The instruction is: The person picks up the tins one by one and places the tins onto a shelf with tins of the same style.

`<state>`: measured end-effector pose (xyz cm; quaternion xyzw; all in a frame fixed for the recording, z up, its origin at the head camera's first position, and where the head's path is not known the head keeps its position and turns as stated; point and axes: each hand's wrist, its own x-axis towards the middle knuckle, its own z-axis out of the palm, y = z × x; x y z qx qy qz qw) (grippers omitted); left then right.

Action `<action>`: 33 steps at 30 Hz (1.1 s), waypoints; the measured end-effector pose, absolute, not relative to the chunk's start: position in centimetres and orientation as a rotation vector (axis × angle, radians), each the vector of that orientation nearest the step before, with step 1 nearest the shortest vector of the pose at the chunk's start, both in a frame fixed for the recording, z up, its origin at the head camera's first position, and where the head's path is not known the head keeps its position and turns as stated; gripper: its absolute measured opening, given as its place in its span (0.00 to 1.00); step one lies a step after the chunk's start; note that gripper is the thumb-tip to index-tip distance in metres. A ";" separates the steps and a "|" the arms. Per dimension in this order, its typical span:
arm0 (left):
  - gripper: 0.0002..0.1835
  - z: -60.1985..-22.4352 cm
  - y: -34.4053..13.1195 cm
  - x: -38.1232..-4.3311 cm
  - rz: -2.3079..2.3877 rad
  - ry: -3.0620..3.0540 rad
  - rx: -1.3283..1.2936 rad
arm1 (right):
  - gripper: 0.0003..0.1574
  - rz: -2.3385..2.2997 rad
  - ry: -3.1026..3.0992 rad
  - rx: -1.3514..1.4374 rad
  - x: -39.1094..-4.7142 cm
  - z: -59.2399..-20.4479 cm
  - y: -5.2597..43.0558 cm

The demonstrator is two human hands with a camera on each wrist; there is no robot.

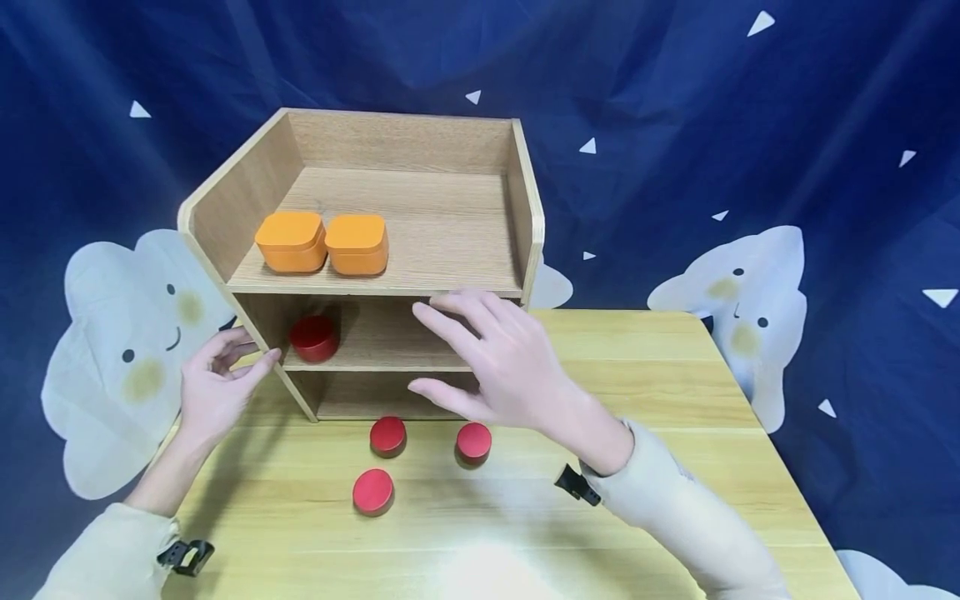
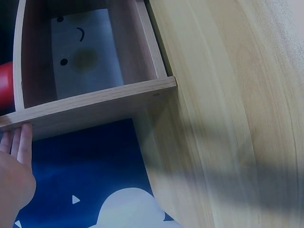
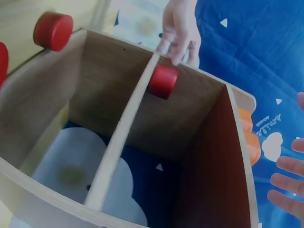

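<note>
A wooden shelf unit [image 1: 405,371] stands on the table. My left hand [image 1: 213,387] rests against the outside of its left side panel, thumb at the front edge; in the left wrist view its fingers [image 2: 24,145] lie straight against the wood. My right hand [image 1: 502,367] hovers in front of the middle shelf with spread fingers and holds nothing. A round red box [image 1: 314,338] sits at the left end of the middle shelf. Two orange boxes [image 1: 292,242] with rounded corners stand side by side on the top shelf, at the left.
Three more round red boxes lie on the table before the shelf: one at left [image 1: 387,437], one at right [image 1: 473,443], one nearer me [image 1: 373,492]. A dark blue curtain [image 1: 637,100] with white clouds hangs behind the wooden table [image 1: 645,392].
</note>
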<state>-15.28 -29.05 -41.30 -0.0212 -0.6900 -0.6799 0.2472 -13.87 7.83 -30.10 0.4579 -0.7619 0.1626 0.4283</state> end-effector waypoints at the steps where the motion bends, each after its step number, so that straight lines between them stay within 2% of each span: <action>1: 0.20 -41.3 -29.0 -15.3 -1.852 -1.884 -0.060 | 0.44 0.404 -1.898 1.145 -13.7 -30.4 8.0; 8: 0.21 -41.2 -29.2 -15.3 -1.831 -1.900 -0.042 | 0.44 0.396 -1.893 1.171 -13.0 -32.4 8.6; 15: 0.20 -41.2 -29.0 -15.2 -1.813 -1.916 -0.069 | 0.38 0.419 -1.936 1.150 -12.7 -34.8 9.4; 33: 0.22 -41.3 -29.2 -15.2 -1.746 -1.984 -0.047 | 0.42 0.273 -2.124 1.216 -11.0 -41.6 10.5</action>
